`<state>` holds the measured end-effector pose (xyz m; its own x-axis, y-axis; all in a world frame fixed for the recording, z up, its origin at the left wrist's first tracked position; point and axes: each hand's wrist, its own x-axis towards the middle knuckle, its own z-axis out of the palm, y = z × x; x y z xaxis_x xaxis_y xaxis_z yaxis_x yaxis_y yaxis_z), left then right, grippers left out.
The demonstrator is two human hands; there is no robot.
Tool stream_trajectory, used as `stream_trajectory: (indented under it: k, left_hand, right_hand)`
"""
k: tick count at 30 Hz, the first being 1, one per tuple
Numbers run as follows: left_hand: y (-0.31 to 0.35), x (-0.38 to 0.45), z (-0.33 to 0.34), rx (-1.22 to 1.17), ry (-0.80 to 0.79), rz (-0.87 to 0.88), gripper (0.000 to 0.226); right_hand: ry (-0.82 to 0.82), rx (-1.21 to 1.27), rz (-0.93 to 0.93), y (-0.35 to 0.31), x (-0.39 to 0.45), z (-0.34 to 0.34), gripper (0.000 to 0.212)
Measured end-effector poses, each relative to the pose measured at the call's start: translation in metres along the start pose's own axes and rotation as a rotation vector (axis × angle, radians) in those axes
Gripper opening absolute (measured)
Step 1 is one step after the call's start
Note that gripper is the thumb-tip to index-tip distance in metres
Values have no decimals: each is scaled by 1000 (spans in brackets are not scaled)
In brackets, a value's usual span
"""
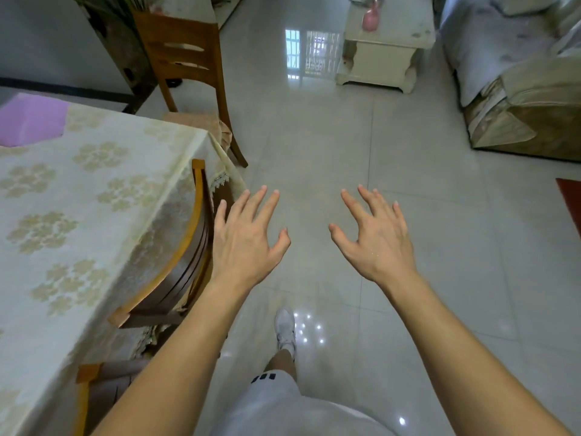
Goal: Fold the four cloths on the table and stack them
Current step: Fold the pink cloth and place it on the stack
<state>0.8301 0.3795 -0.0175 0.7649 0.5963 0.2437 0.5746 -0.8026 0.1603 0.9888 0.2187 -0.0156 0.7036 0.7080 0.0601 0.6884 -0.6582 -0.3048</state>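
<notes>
Big shiny tiled floor (330,158), filling most of the view. Counter (94,196) on the left side, under a cream cover with gold flowers. Sofa (518,73) with a pale cover at the far right. Small cream cabinet (383,55) at the far end of the floor, with a pink thing (370,16) on top. One wood chair (185,67) at the far corner of the counter. Another chair (179,256) pushed in against the near right edge of the counter. Purple cloth (31,121) lying flat at the far left edge of the counter, only part of it in view. No other cloths in view.

Two bare arms stretched out over the floor, to the right of the counter. Left hand (248,237) held in the air just beside the near chair, fingers spread wide apart, holding nothing. Right hand (377,237) held in the air beside it, fingers spread wide too, holding nothing. Hands apart from each other, not touching the cloth or the counter. White shorts (283,404) at the bottom edge, and one white shoe (285,328) on the floor below the hands.
</notes>
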Motion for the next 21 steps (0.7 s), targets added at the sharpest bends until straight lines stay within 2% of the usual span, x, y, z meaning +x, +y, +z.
stream_trajectory:
  k: [11, 21]
  left_hand:
    - [-56, 189, 23, -21, -8, 13, 67]
    - [-76, 301, 46, -14, -15, 26, 67]
  right_hand:
    - [53, -26, 42, -23, 184, 3, 75]
    - [59, -18, 35, -31, 297, 6, 77]
